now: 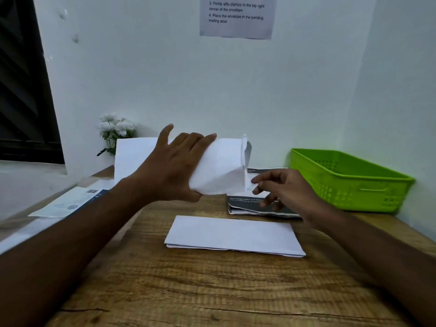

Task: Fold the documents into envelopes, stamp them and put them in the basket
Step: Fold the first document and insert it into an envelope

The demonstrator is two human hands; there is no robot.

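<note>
Left hand (pixel 174 166) is raised above the brown wood-grain table (pixel 188 291), fingers and thumb wrapped round a white paper envelope (pixel 219 166), which bulges and is held clear of the surface, its open end facing right. White paper also shows past the hand's left side; whether it is the same piece cannot be told. Right hand (pixel 283 190) sits just beside the open end, fingers loosely bent, holding nothing; contact with the envelope edge cannot be told. Beneath it lies a folded dark-printed document (pixel 245 207). A folded white paper document (pixel 233 234) lies flat mid-table, nearer the person. A lime-green perforated plastic basket (pixel 349 180) stands at the right against the wall. White artificial flowers (pixel 115 128) stand back left; a printed instruction sheet (pixel 237 17) hangs on the wall.
</note>
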